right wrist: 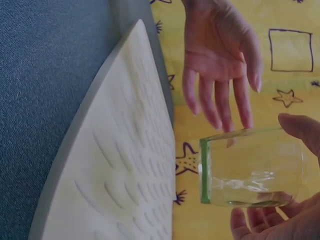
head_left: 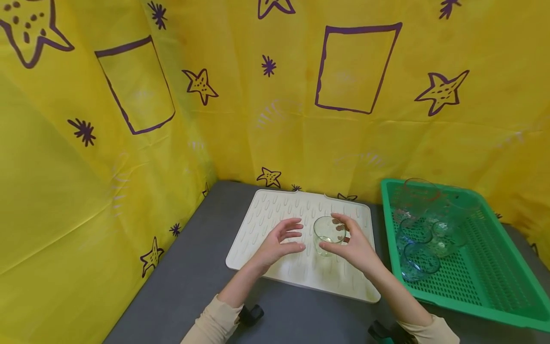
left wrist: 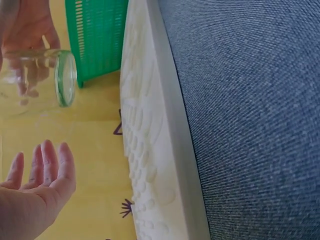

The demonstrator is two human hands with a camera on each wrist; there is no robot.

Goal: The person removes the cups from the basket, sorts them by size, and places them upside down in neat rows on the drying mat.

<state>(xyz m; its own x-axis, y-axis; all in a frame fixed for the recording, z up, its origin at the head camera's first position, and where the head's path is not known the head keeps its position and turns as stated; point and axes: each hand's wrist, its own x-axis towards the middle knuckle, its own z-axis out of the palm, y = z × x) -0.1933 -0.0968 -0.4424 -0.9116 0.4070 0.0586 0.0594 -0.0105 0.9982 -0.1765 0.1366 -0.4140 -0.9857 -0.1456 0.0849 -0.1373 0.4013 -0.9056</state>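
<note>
A clear drinking glass with a thick greenish base (right wrist: 205, 170) is upright above a white ridged draining mat (head_left: 275, 215). My right hand (head_left: 358, 248) grips this glass (head_left: 323, 246) from the right side, thumb in front and fingers behind. In both wrist views a gap shows between the base and the mat. On the other side, my left hand (head_left: 275, 243) faces the glass with fingers loosely bent and apart. Nothing lies in that left hand (left wrist: 42, 185), and a space separates it from the glass in the left wrist view.
To the right stands a green perforated basket (head_left: 494, 258) with several glasses in its left part, among them a bluish glass (head_left: 418, 265). The mat and basket rest on a dark grey table (head_left: 189, 282). A yellow patterned cloth (head_left: 240, 119) hangs behind and at left.
</note>
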